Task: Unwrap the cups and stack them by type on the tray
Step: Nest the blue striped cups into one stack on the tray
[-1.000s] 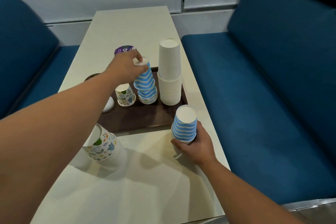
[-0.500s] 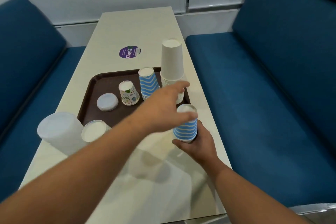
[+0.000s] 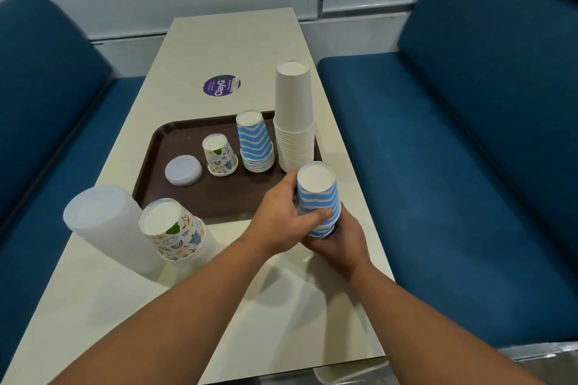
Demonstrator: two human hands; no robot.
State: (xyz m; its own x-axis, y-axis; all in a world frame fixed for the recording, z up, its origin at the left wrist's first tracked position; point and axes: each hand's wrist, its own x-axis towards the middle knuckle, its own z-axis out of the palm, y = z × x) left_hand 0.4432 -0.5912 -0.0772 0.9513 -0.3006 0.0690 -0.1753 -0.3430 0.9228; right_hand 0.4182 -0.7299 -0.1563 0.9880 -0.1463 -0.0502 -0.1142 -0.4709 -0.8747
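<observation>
I hold the striped stack (image 3: 319, 197) upside down near the desk's (image 3: 250, 40) right edge, just in front of the tray (image 3: 175, 147). My left hand (image 3: 281, 219) curls around its upper cup; my right hand (image 3: 341, 241) grips its base. On the tray stand another striped stack (image 3: 255, 141), white cups (image 3: 294, 116), a patterned cup (image 3: 219, 155). Blue benches (image 3: 469, 134) flank the desk.

The tray (image 3: 187, 134) was dark brown, on a cream table (image 3: 231, 40). By the tray's right edge stood a plain white stack (image 3: 294, 116); beside it a blue stack with white zigzags (image 3: 255, 141), then a white cup printed with green and blue doodles (image 3: 219, 155), then pale white lids (image 3: 183, 170). Near the table's right edge, the held stack (image 3: 319, 197) showed blue and white wavy bands. At the table's left edge were a translucent white stack (image 3: 106, 225) and a doodle-patterned stack (image 3: 175, 231). A purple sticker (image 3: 221, 85) and blue seats (image 3: 469, 134) completed it.
</observation>
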